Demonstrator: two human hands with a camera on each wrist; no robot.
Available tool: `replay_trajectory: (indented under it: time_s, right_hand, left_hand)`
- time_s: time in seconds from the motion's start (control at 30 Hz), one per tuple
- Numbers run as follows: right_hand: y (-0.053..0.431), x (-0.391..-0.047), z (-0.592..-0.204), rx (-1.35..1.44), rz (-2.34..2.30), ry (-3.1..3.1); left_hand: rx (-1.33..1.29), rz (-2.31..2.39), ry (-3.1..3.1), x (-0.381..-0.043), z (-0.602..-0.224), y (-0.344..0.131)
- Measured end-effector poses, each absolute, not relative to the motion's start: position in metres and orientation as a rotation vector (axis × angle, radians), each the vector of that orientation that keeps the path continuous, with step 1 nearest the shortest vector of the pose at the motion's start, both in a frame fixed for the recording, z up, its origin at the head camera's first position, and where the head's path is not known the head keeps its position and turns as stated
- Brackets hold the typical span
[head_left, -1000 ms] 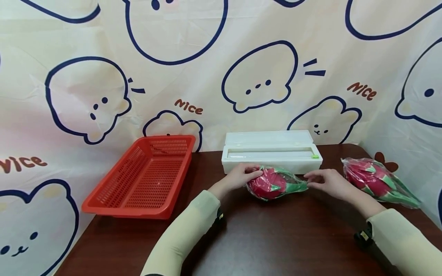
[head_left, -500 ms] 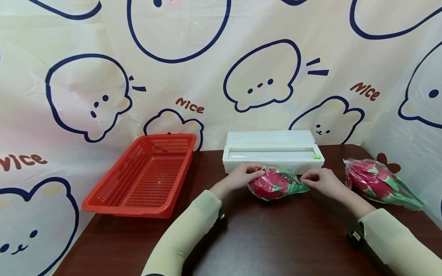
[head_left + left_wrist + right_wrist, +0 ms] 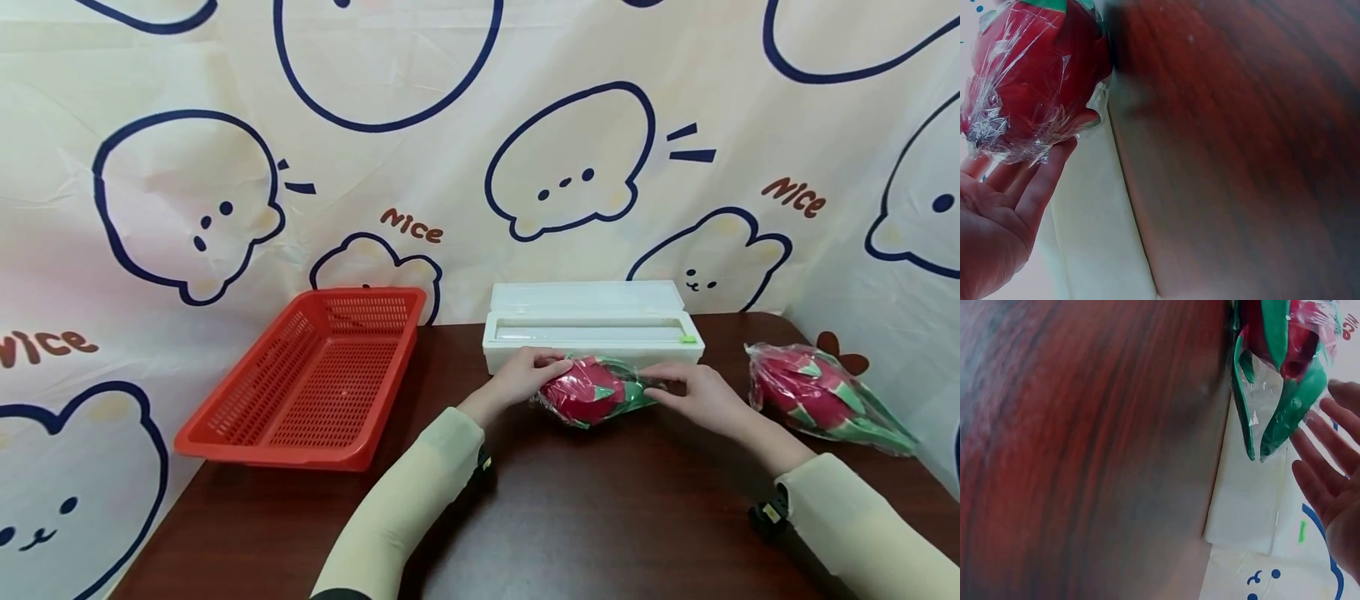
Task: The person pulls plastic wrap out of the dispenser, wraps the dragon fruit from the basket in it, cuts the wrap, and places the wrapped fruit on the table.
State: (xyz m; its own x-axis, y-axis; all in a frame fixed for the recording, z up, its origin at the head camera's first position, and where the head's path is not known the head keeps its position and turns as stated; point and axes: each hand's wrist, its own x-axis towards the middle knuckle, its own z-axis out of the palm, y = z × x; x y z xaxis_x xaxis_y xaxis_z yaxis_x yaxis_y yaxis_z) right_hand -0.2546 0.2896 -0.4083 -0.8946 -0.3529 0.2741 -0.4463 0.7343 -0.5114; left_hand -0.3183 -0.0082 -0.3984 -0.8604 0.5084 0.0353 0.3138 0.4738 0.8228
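Observation:
A red dragon fruit (image 3: 587, 393) with green leaf tips is wrapped in clear cling film. My left hand (image 3: 517, 379) holds its left end, thumb on the front and fingers behind. In the left wrist view, the fingers of that hand (image 3: 1010, 206) bear against crumpled film on the dragon fruit (image 3: 1035, 75). My right hand (image 3: 697, 392) is at the leafy right end, its fingers touching the film. The right wrist view shows this hand (image 3: 1335, 469) with fairly straight fingers beside the green leaves (image 3: 1291, 412).
Right behind the fruit stands a white cling film box (image 3: 592, 329), lid raised. A second wrapped dragon fruit (image 3: 817, 392) lies at the right. On the left sits a red plastic basket (image 3: 375, 408) on the brown table (image 3: 570, 517). A patterned cloth (image 3: 420, 167) hangs behind.
My right hand has moved left from the tip of the leaves, its fingers now reaching over them. The held dragon fruit has shifted slightly upward in view; the left hand keeps its hold.

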Motion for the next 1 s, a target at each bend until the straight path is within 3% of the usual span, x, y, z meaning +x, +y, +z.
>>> replay_trajectory:
  time_s: [0.5,1.0]
  right_hand:
    - [0.285,-0.258,-0.417,0.836,0.729,-2.77]
    - [0.284,-0.258,-0.414,0.847,0.678,-2.748]
  left_hand:
    - [0.807,1.221,2.51,-0.324,-0.394,-0.009]
    - [0.925,1.453,2.377,-0.303,-0.406,-0.066]
